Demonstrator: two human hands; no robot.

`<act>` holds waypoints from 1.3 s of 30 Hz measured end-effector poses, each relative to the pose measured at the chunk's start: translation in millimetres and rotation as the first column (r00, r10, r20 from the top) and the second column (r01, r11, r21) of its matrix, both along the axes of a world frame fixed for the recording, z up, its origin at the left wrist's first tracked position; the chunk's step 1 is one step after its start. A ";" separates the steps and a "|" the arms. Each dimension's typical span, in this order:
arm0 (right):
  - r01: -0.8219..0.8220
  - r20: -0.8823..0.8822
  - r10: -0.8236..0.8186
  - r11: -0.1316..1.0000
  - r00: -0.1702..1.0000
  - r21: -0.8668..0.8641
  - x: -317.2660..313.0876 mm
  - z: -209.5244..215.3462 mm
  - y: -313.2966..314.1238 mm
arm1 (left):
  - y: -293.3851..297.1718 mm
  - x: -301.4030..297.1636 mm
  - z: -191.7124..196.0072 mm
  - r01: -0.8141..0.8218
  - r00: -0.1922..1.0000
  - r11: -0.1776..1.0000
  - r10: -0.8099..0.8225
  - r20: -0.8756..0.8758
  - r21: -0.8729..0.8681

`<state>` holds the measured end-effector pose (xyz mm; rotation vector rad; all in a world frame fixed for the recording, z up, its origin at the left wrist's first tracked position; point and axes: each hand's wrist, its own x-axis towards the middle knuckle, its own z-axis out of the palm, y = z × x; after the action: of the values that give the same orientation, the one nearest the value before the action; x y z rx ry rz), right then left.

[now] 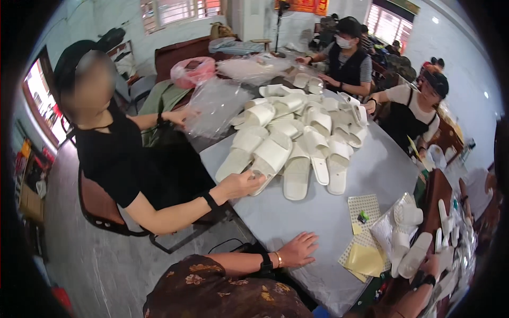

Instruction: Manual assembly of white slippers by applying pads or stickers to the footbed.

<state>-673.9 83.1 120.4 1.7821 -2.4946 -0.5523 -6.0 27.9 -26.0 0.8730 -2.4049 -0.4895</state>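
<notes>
My left hand (298, 249) lies flat on the grey-covered table (328, 228), fingers stretched out, holding nothing. Out to the right, my right hand (432, 264) reaches in among white slippers beside the table; its fingers are too hidden to read. A white slipper (415, 255) lies just left of that hand, next to a clear plastic bag (384, 230) with slippers by it. Further off, a large heap of white slippers (289, 124) covers the table's middle. At its near left edge, a co-worker's hand (241, 184) grips one slipper (272, 155).
Sticker sheets (363, 206) and a yellow paper (366, 259) lie near the table's right edge. Clear plastic bags (217, 106) and a pink bag (193, 72) are at the far left. A seated co-worker (106, 138) is on the left; two more people sit beyond the heap.
</notes>
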 end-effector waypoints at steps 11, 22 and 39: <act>-0.028 0.309 0.201 0.874 0.930 -0.484 76.0 8.7 -11.5 | -5.2 8.0 0.4 -0.051 0.998 0.999 0.051 -0.024 -0.002; 0.008 0.019 -0.002 0.939 1.000 -0.345 61.8 10.6 -7.6 | 1.9 5.9 5.8 -0.061 0.997 0.997 0.059 0.040 0.046; 0.747 0.893 0.425 0.639 -0.147 -0.181 340.7 77.5 42.5 | -4.1 8.8 6.0 0.003 0.994 0.997 0.006 -0.113 0.079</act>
<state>-333.2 125.6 197.9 1.2786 -2.4995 2.7624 2.7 23.7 -20.0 0.8571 -2.2952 -0.6205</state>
